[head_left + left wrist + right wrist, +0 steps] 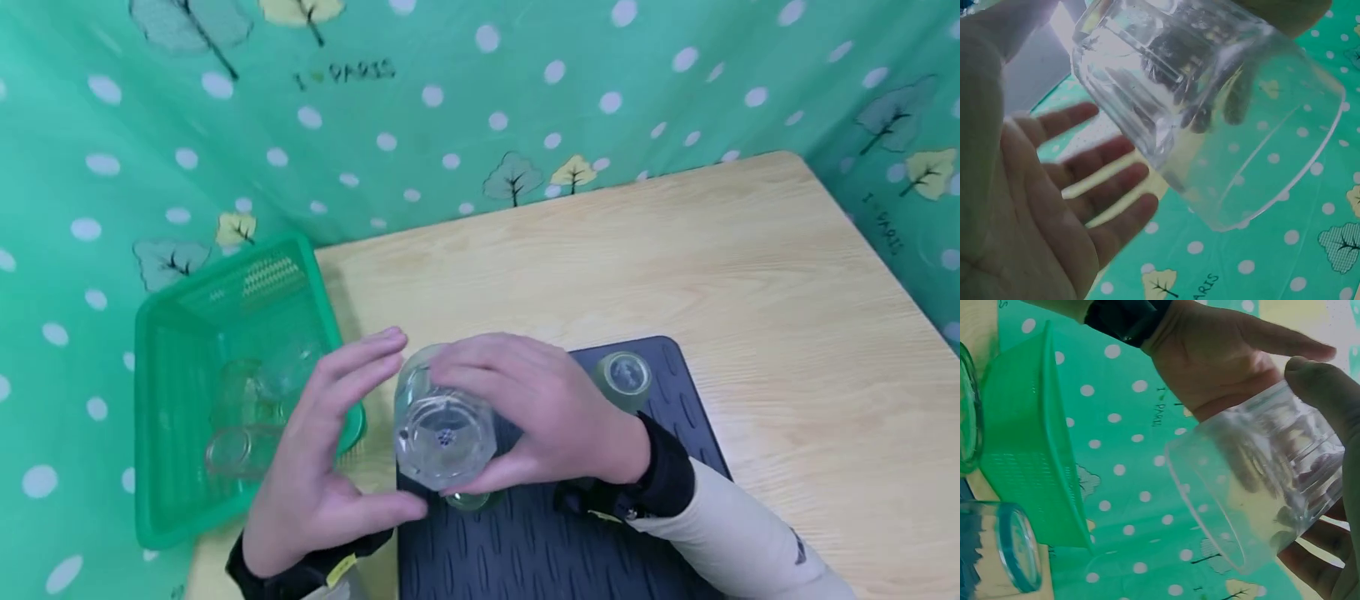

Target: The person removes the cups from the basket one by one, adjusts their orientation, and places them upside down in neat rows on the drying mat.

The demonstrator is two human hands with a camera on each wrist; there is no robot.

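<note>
Clear glass tumbler (pixel 444 433), held on its side above the left edge of the dark mat (pixel 660 375), is clasped by the right hand (pixel 543 412); the left hand (pixel 315 467) stands beside it, fingers spread, gripping nothing. Judged midway: glasses already lie in the green basket (pixel 161 350), one glass (pixel 624 377) remains on the mat, another largely hidden beneath the hands.

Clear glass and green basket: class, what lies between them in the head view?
The open left hand lies between the glass and the green basket; head view.

Five clear glasses (pixel 444 433), one green basket (pixel 161 350), one dark mat (pixel 540 542), two hands (pixel 540 408).
</note>
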